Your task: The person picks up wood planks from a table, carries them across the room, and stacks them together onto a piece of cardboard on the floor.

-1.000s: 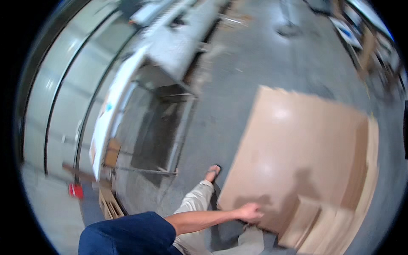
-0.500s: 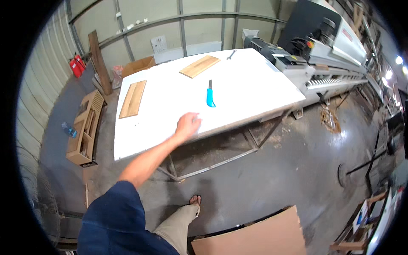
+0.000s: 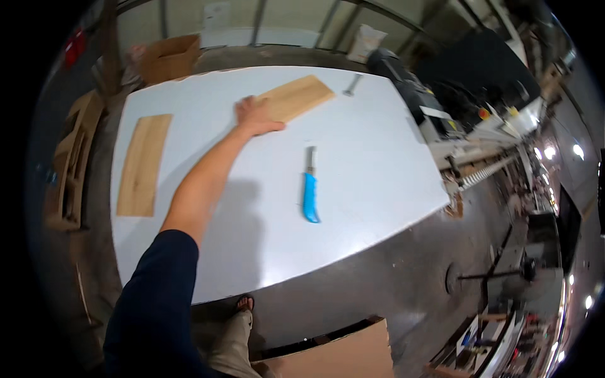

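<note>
My left hand (image 3: 257,117) reaches across the white table and lies at the left end of a light wooden board (image 3: 296,97). Its thumb is along the near edge and the blurred fingers are bent over the far side. A second wooden board (image 3: 145,165) lies flat near the table's left edge, beyond my forearm. In the middle of the table lies a blue-handled knife (image 3: 310,196), its grey blade pointing away from me. A small metal wrench (image 3: 353,85) rests near the far edge, right of the held board. My right hand is out of view.
The white table top (image 3: 365,183) fills the middle. A machine (image 3: 435,107) stands against its right side, a cardboard box (image 3: 169,58) behind its far left corner. A wooden cabinet (image 3: 74,167) is on the floor at left. A brown sheet (image 3: 334,353) lies near my foot.
My left hand has moved from above the table's near edge forward onto the far board, taking hold of its left end. The view has moved closer over the table.
</note>
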The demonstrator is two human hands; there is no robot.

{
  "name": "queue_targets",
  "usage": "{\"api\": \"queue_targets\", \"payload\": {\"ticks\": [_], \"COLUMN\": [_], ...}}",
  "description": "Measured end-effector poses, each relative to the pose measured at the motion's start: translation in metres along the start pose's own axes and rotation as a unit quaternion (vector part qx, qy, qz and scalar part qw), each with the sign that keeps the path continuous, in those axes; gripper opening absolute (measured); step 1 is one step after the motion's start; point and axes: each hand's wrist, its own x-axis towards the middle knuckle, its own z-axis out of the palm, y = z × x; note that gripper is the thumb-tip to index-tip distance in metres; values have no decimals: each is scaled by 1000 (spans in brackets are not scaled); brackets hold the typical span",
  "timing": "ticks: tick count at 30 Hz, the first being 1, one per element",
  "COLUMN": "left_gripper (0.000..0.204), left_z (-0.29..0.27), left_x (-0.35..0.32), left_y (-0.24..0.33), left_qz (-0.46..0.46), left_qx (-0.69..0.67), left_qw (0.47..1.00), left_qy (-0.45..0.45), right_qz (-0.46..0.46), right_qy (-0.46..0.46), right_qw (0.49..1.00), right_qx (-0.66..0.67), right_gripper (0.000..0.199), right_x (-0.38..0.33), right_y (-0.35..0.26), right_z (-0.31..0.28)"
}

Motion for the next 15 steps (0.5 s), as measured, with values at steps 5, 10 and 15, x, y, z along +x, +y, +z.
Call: {"api": "queue_targets", "payload": {"ticks": [5,10,15], "left_gripper": [71,90,95], "left_z": [-3,-80,-159], "left_x": [-54,-170,-323], "left_y": [-8,-39,-110], "left_qz": [48,44,134], "left_qx": [1,-133,-103], "left_qw": [999,990,983], "left_qy": [-21,-23,69], "right_qz": [40,-249,-444], "right_qy": [-49,-122,-237], "right_qw": [998,894,839], "right_qx": [-24,-352,-205], "right_gripper": [62,59,44], "right_x": [1,-146,-121], "right_y": [27,-193,-264], "right_z": [-130,49,187]}}
